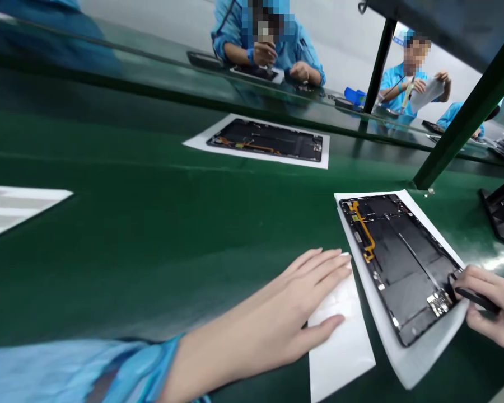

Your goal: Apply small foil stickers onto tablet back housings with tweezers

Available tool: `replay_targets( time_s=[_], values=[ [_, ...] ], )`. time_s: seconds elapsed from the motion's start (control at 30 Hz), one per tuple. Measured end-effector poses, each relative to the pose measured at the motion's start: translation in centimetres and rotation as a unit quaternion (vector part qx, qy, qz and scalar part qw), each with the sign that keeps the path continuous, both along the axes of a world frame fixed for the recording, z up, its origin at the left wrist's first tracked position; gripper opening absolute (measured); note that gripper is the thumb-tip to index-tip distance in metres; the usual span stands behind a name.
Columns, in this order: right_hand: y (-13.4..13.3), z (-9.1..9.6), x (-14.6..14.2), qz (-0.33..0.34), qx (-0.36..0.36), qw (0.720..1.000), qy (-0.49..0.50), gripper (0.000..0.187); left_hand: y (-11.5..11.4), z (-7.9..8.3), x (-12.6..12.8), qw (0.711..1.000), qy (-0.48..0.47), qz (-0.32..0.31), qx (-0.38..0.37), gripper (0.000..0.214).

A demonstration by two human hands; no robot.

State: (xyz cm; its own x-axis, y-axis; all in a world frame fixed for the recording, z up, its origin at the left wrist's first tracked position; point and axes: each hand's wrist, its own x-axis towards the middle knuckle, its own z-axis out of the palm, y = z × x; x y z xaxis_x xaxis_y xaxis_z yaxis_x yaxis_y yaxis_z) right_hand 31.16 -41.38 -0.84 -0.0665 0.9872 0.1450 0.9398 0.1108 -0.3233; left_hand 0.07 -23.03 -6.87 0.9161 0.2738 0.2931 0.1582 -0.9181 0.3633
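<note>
The person's right hand (489, 305) pinches a slim black tool (475, 299) between thumb and fingers, and its tip sits at the lower edge of an open tablet housing (399, 263), close to a small metal-coloured board (439, 304). The tablet lies face down on a white sheet (439, 352) on a green conveyor bench (159, 235), with an orange flex cable (363, 229) running along its far side. The left hand (306, 296) is apart from the right – open, fingers together and resting flat on a loose white paper (340, 352) just beside the sheet, with a blue sleeve (67, 364) at the wrist. Farther along the bench, a second open tablet (264, 140) lies on its own white sheet (201, 141), and a pale strip of paper (17, 210) sits at the left. Across the bench, behind a glassy divider (151, 67), one co-worker's hands (264, 54) work over a dark device, while another co-worker (403, 84) holds up a white sheet (429, 94). A blue container (355, 96) stands near a green metal post (466, 106), and a black rack (502, 210) sits at the right edge.
</note>
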Motion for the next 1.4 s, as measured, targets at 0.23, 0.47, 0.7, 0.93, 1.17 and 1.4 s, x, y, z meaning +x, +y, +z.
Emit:
replay_targets(
  time_s=[0.23, 0.47, 0.7, 0.93, 1.17, 1.4],
  values=[
    [-1.2, 1.2, 0.1, 0.033, -0.018, 0.991, 0.131, 0.02, -0.2, 0.6, 0.1, 0.999, 0.029, -0.01, 0.016, 0.057],
    [7.1, 1.5, -6.4, 0.018, -0.055, 0.928, 0.368, 0.071, -1.3, 1.1, 0.6, 0.99, 0.079, -0.019, 0.119, 0.061],
    [10.3, -1.1, -9.7, 0.129, -0.162, 0.848, 0.488, 0.045, -3.2, 1.5, 0.7, 0.977, 0.063, 0.002, 0.203, 0.059],
    [9.3, -1.9, -10.0, 0.124, -0.097, 0.871, 0.466, 0.012, -3.6, 1.0, 1.4, 0.976, 0.014, 0.038, 0.214, 0.06],
    [9.3, -1.9, -10.7, 0.094, -0.058, 0.886, 0.45, 0.014, -3.8, 0.9, 1.5, 0.982, 0.0, 0.056, 0.178, 0.06],
    [9.6, -1.6, -10.7, 0.101, -0.072, 0.894, 0.431, 0.015, -3.7, 0.9, 1.5, 0.989, 0.0, 0.064, 0.136, 0.06]
  ],
)
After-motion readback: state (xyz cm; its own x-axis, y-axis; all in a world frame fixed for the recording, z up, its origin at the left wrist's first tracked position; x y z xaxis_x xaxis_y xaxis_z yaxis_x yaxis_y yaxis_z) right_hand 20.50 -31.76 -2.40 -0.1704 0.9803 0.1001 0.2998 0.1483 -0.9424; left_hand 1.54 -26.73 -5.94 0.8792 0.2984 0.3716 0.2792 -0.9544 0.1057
